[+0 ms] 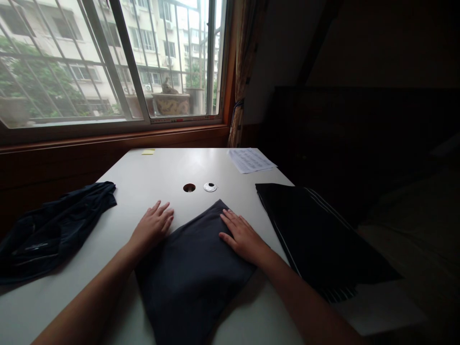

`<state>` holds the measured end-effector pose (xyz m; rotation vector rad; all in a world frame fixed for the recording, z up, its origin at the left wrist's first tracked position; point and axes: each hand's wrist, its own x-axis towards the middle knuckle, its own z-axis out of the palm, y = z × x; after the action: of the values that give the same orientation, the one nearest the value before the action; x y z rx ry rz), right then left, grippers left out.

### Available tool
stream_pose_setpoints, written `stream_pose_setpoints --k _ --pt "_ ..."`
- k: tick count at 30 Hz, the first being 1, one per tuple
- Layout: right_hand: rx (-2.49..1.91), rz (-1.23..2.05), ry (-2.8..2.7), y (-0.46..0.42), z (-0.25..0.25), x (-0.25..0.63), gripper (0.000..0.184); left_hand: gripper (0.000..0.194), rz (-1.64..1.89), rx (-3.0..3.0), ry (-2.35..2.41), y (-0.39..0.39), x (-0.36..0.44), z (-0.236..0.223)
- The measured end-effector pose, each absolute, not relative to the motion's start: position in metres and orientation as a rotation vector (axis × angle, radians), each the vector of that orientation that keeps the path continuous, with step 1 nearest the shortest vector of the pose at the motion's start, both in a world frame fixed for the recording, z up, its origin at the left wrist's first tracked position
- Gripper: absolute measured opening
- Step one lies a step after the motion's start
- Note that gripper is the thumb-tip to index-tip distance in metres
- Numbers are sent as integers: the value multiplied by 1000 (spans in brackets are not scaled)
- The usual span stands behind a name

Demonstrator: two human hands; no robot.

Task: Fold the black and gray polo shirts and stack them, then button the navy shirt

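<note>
The head-worn camera looked forward and down, close over the white table (165,167) (near end cropped), window (125,52) upper left.

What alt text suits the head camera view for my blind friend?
A person's right hand lies on a dark cloth on a white table, the left hand at the cloth's edge. Crumpled dark clothing lies left, a flat black garment right.

This looks like a room in a home: a patterned beige cloth curtain (237,122) is tied back beside a wood-trimmed sliding window (134,72), a brown patterned planter (172,104) stands outside it, and a pale multi-storey building (41,17) with many glass windows (143,39) rises opposite.
</note>
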<state>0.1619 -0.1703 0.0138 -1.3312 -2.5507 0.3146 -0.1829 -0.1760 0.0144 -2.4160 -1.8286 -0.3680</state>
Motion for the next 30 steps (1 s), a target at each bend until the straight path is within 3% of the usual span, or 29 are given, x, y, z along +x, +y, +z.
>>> stream_pose_setpoints --k 11,18,30 --pt "-895 332 -2475 -188 40 154 48 37 -722 -2736 -1807 -196 -143 24" --pt "-601 425 -2629 -203 50 146 26 28 -597 -2739 -1992 -198 -146 25" --pt "-534 324 -2742 -213 37 131 61 20 -543 -2508 -2027 -177 -188 29"
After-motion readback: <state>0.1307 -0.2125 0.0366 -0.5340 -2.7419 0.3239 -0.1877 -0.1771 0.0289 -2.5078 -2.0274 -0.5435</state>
